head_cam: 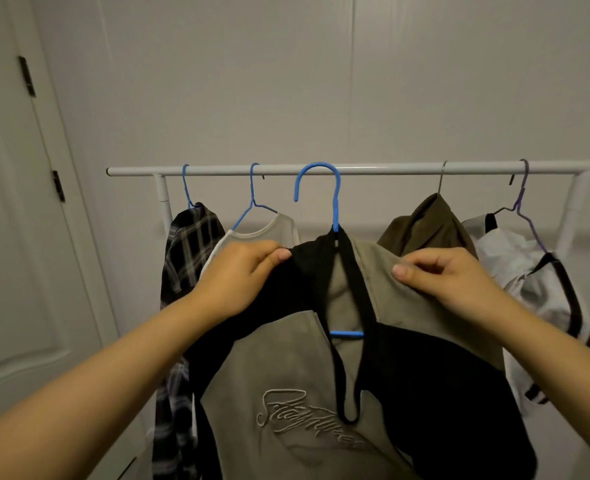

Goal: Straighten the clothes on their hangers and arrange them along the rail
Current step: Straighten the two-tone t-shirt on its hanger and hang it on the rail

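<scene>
A grey and black shirt [279,368] with script lettering on its chest hangs on a thick blue hanger [335,202] at the middle of the white rail [373,168]. My left hand [238,275] pinches the shirt's black left shoulder. My right hand [446,275] grips the grey fabric at its right shoulder. The black neckline hangs skewed, with the hanger's lower bar showing inside it.
On the rail, a plaid shirt [189,251] and a pale top [269,226] hang at the left on thin blue hangers. An olive shirt [425,223] and a white garment [536,271] hang at the right. A white door [16,237] stands far left.
</scene>
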